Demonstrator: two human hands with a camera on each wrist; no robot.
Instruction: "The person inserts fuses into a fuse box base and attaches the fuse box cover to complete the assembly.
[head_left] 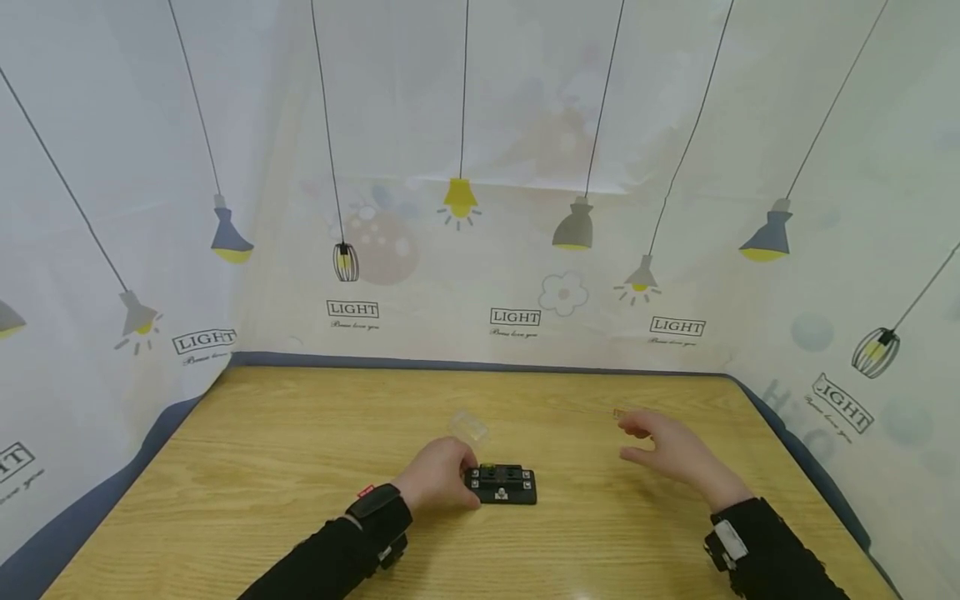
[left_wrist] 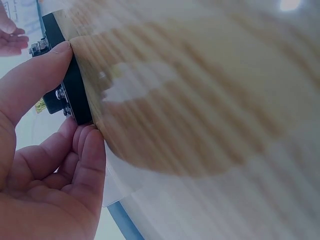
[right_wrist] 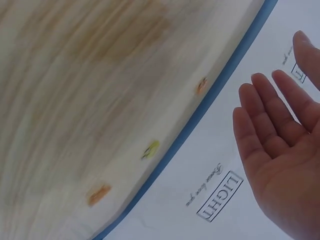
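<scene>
A small black fuse block (head_left: 500, 485) with metal screw terminals lies on the table. One yellow piece sits at its upper left. My left hand (head_left: 441, 477) pinches the block's left end; in the left wrist view the thumb is on one long side and curled fingers meet its lower corner. My right hand (head_left: 667, 450) hovers to the right over the table, fingers spread and relaxed, holding nothing. Just beyond its fingertips is a small orange piece (head_left: 618, 413). The right wrist view shows small blurred pieces: an orange one (right_wrist: 99, 194), a yellow one (right_wrist: 150, 149) and a reddish one (right_wrist: 201, 85).
A clear plastic cover (head_left: 468, 426) lies behind the left hand. The wood-grain table (head_left: 337, 400) has a dark blue border (head_left: 480, 365) along its back edge. White printed sheeting (head_left: 420, 333) with lamp drawings rises behind and on both sides.
</scene>
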